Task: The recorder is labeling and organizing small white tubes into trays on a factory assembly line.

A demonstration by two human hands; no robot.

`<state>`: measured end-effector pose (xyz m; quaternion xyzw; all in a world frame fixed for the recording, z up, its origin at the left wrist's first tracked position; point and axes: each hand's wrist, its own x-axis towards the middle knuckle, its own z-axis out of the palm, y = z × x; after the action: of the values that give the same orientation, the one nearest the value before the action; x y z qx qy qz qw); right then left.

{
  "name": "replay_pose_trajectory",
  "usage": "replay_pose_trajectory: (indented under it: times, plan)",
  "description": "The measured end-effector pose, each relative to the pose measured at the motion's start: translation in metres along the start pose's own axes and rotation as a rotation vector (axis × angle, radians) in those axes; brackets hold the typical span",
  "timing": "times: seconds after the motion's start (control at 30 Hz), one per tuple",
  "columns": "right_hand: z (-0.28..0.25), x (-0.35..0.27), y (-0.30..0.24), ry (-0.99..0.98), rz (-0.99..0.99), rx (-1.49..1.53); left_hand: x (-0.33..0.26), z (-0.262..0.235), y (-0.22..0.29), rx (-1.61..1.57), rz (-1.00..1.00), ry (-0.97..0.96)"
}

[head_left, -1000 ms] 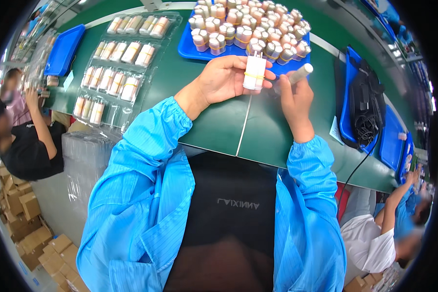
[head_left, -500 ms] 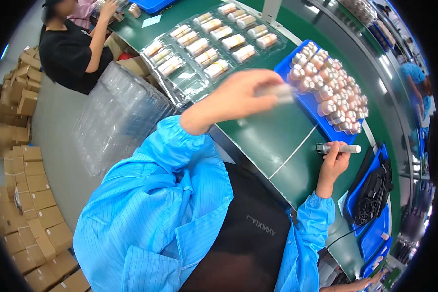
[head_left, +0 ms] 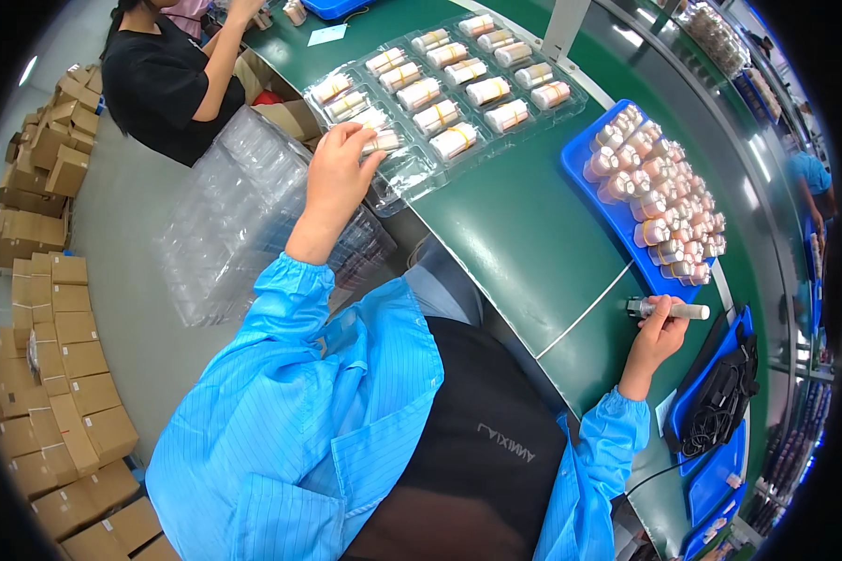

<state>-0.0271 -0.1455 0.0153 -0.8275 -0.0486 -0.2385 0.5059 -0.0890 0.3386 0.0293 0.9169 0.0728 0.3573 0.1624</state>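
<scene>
My left hand (head_left: 339,176) reaches over the near side of a clear plastic blister tray (head_left: 407,173). Its thumb and fingers are closed around a banded bundle of white cylinders (head_left: 381,142) at one of the tray's compartments; whether the bundle rests fully in it is hard to tell. Similar bundles (head_left: 455,140) with yellow bands lie in rows across the tray. Over the table's right part, my right hand (head_left: 658,338) grips a slim pale cylinder with a dark and silvery end (head_left: 680,309), held sideways. Its exact kind cannot be made out.
A blue tray (head_left: 582,175) heaped with pinkish-white cylinders stands right of centre on the green table (head_left: 505,224). Another blue tray with black cables (head_left: 718,411) lies nearer right. Stacked clear trays (head_left: 239,224) stand left, beside a seated person (head_left: 164,84). Cartons (head_left: 75,346) line the left side.
My left hand has moved left from near the blue tray to the clear blister tray, carrying the bundle. My right hand keeps its hold on the slim cylinder. The whole view has shifted slightly.
</scene>
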Motion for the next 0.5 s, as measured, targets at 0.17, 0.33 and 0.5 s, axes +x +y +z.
replay_pose_trajectory:
  times: [0.17,0.33,0.5]
  plan:
    - [-0.019,-0.004,0.011,0.005,0.024,-0.053,0.005,0.02,0.005,0.061,-0.054,-0.099]
    - [0.003,0.003,0.0,0.089,-0.196,-0.302,0.015,0.022,-0.004,0.259,0.059,-0.091]
    - [0.007,0.008,-0.008,0.017,-0.3,-0.241,0.032,0.015,0.087,0.074,0.196,0.011]
